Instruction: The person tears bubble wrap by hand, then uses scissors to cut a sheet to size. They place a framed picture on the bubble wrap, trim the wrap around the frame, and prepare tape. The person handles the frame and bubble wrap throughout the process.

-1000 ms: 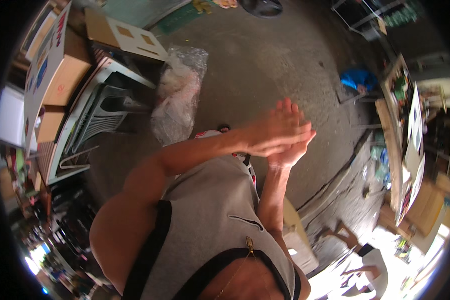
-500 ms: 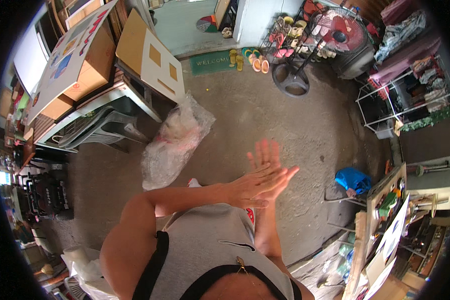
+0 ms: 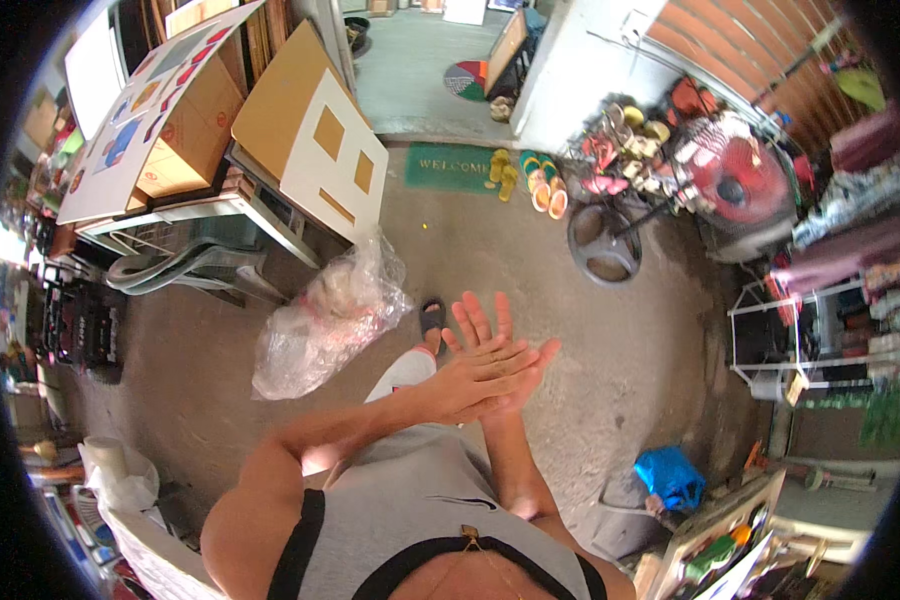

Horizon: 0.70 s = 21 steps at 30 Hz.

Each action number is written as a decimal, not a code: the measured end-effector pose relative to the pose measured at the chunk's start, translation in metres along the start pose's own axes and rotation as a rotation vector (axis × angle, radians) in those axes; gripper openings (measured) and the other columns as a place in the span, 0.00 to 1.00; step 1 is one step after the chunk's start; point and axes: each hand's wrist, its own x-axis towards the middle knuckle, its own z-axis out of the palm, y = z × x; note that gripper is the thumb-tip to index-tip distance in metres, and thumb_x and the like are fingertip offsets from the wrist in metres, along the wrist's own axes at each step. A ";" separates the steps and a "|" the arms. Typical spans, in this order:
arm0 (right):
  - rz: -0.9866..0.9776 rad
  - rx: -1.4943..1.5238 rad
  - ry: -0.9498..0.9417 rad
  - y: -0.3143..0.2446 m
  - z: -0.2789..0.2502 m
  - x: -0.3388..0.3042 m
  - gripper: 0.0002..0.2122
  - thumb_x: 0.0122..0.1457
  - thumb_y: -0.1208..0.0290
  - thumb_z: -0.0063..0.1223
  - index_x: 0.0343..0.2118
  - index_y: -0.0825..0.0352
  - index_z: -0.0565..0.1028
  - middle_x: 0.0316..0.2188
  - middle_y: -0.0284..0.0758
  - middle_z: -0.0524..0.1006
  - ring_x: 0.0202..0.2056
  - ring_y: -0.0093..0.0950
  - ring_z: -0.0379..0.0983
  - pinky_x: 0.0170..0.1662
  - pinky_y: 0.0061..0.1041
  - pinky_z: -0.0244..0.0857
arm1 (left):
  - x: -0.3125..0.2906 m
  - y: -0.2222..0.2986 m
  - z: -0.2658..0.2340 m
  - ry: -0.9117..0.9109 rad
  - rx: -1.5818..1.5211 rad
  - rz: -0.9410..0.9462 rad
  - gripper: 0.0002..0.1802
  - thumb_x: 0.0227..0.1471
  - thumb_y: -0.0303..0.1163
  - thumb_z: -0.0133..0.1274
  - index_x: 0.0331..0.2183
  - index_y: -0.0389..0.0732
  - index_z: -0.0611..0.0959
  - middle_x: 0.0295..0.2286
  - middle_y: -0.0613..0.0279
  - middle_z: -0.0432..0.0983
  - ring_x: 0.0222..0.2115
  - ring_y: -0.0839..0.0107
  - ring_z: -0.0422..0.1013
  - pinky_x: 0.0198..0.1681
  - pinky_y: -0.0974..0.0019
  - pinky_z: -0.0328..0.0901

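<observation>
Your left hand [image 3: 475, 385] lies across your right hand [image 3: 495, 345], palm pressed to palm in front of your chest, above the bare concrete floor [image 3: 530, 270]. The fingers of both hands are stretched out flat and slightly spread; neither has hold of anything, and the flat press looks like a clap or a rubbing of palms rather than a grip. The nearest thing is the clear plastic bag [image 3: 325, 320], slumped on the floor just to the left of your hands, with a light bundle inside. Beyond the bag, flat cardboard sheets [image 3: 310, 135] lean against a table. Farther from the bag, to the right, sandals [image 3: 530, 180] sit by a green doormat [image 3: 448, 167].
</observation>
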 end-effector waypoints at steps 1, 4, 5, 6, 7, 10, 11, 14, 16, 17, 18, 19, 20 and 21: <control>0.009 0.023 0.033 -0.007 -0.004 0.023 0.46 0.48 0.25 0.26 0.63 0.57 0.51 0.63 0.48 0.49 0.62 0.43 0.50 0.59 0.45 0.51 | 0.007 -0.021 -0.009 0.008 -0.001 -0.006 0.25 0.54 0.39 0.44 0.51 0.36 0.70 0.53 0.47 0.62 0.58 0.51 0.54 0.60 0.48 0.44; 0.057 -0.039 0.139 -0.021 -0.014 0.109 0.43 0.50 0.26 0.25 0.62 0.56 0.55 0.61 0.46 0.56 0.60 0.44 0.52 0.59 0.49 0.48 | 0.035 -0.084 -0.035 0.118 0.017 -0.181 0.25 0.59 0.30 0.41 0.57 0.37 0.62 0.51 0.43 0.65 0.55 0.52 0.60 0.58 0.53 0.52; 0.081 -0.058 0.155 -0.025 -0.015 0.141 0.42 0.52 0.28 0.25 0.61 0.58 0.56 0.60 0.45 0.57 0.59 0.43 0.54 0.58 0.48 0.50 | 0.049 -0.107 -0.048 0.164 0.033 -0.264 0.25 0.59 0.29 0.41 0.58 0.39 0.59 0.48 0.42 0.68 0.52 0.51 0.64 0.56 0.53 0.57; 0.103 -0.084 0.204 -0.028 -0.018 0.172 0.41 0.53 0.29 0.25 0.60 0.59 0.56 0.59 0.45 0.58 0.58 0.42 0.56 0.58 0.47 0.51 | 0.068 -0.135 -0.064 0.305 -0.145 -0.361 0.25 0.59 0.28 0.42 0.57 0.40 0.61 0.46 0.43 0.70 0.49 0.54 0.67 0.53 0.56 0.60; 0.128 -0.075 0.198 -0.029 -0.023 0.197 0.40 0.55 0.31 0.26 0.60 0.60 0.57 0.59 0.44 0.59 0.58 0.41 0.57 0.57 0.46 0.52 | 0.086 -0.160 -0.080 0.435 -0.324 -0.468 0.25 0.58 0.28 0.42 0.57 0.41 0.62 0.44 0.44 0.71 0.46 0.57 0.69 0.50 0.58 0.63; 0.197 -0.513 0.288 -0.048 -0.050 0.278 0.34 0.59 0.38 0.31 0.58 0.63 0.60 0.56 0.41 0.63 0.56 0.35 0.60 0.55 0.40 0.56 | 0.126 -0.208 -0.140 0.667 -0.319 -0.628 0.23 0.60 0.34 0.43 0.56 0.40 0.64 0.27 0.59 0.76 0.28 0.76 0.75 0.31 0.73 0.70; 0.193 -0.723 0.321 -0.057 -0.064 0.299 0.32 0.60 0.41 0.33 0.57 0.64 0.61 0.56 0.40 0.65 0.55 0.34 0.62 0.55 0.38 0.56 | 0.138 -0.221 -0.162 0.717 -0.377 -0.705 0.22 0.59 0.34 0.45 0.54 0.39 0.66 0.22 0.63 0.74 0.22 0.79 0.71 0.26 0.74 0.66; 0.243 -1.146 0.482 -0.091 -0.117 0.344 0.28 0.62 0.48 0.39 0.55 0.67 0.65 0.53 0.39 0.69 0.53 0.29 0.65 0.53 0.32 0.59 | 0.165 -0.267 -0.227 0.807 -0.431 -0.819 0.21 0.58 0.37 0.48 0.50 0.38 0.72 0.12 0.74 0.66 0.11 0.86 0.59 0.15 0.78 0.56; 0.347 -1.273 0.592 -0.118 -0.164 0.365 0.25 0.61 0.51 0.44 0.51 0.68 0.69 0.49 0.38 0.72 0.51 0.26 0.66 0.52 0.29 0.59 | 0.175 -0.308 -0.262 0.802 -0.399 -0.757 0.21 0.60 0.42 0.46 0.49 0.39 0.73 0.10 0.78 0.59 0.09 0.89 0.53 0.12 0.79 0.49; 0.408 -1.325 0.642 -0.131 -0.189 0.373 0.24 0.60 0.52 0.46 0.50 0.68 0.70 0.47 0.37 0.73 0.49 0.24 0.67 0.51 0.28 0.60 | 0.178 -0.327 -0.272 0.828 -0.389 -0.813 0.22 0.58 0.47 0.47 0.44 0.39 0.76 0.11 0.80 0.57 0.11 0.90 0.51 0.13 0.80 0.46; 0.458 -1.327 0.735 -0.142 -0.214 0.379 0.23 0.59 0.53 0.48 0.49 0.68 0.71 0.44 0.35 0.74 0.46 0.22 0.67 0.50 0.26 0.60 | 0.180 -0.348 -0.281 0.793 -0.362 -0.791 0.22 0.56 0.48 0.49 0.42 0.39 0.77 0.11 0.79 0.58 0.11 0.90 0.51 0.14 0.79 0.46; 0.536 -1.337 0.885 -0.152 -0.237 0.384 0.22 0.58 0.54 0.49 0.48 0.67 0.72 0.41 0.33 0.75 0.43 0.21 0.68 0.48 0.24 0.60 | 0.183 -0.371 -0.290 0.769 -0.332 -0.778 0.23 0.55 0.49 0.51 0.40 0.39 0.77 0.11 0.79 0.59 0.12 0.90 0.52 0.14 0.79 0.45; 0.538 -1.293 0.941 -0.163 -0.256 0.385 0.18 0.57 0.54 0.50 0.40 0.65 0.75 0.28 0.28 0.73 0.29 0.17 0.66 0.33 0.19 0.62 | 0.185 -0.393 -0.297 0.767 -0.284 -0.762 0.23 0.53 0.50 0.53 0.38 0.39 0.78 0.11 0.79 0.60 0.12 0.89 0.52 0.14 0.78 0.45; 0.661 -1.267 0.947 -0.176 -0.273 0.391 0.08 0.59 0.62 0.48 0.30 0.59 0.72 0.19 0.21 0.66 0.19 0.13 0.59 0.17 0.13 0.49 | 0.190 -0.417 -0.301 0.808 -0.198 -0.835 0.28 0.46 0.55 0.57 0.34 0.38 0.76 0.13 0.76 0.60 0.14 0.85 0.54 0.17 0.75 0.48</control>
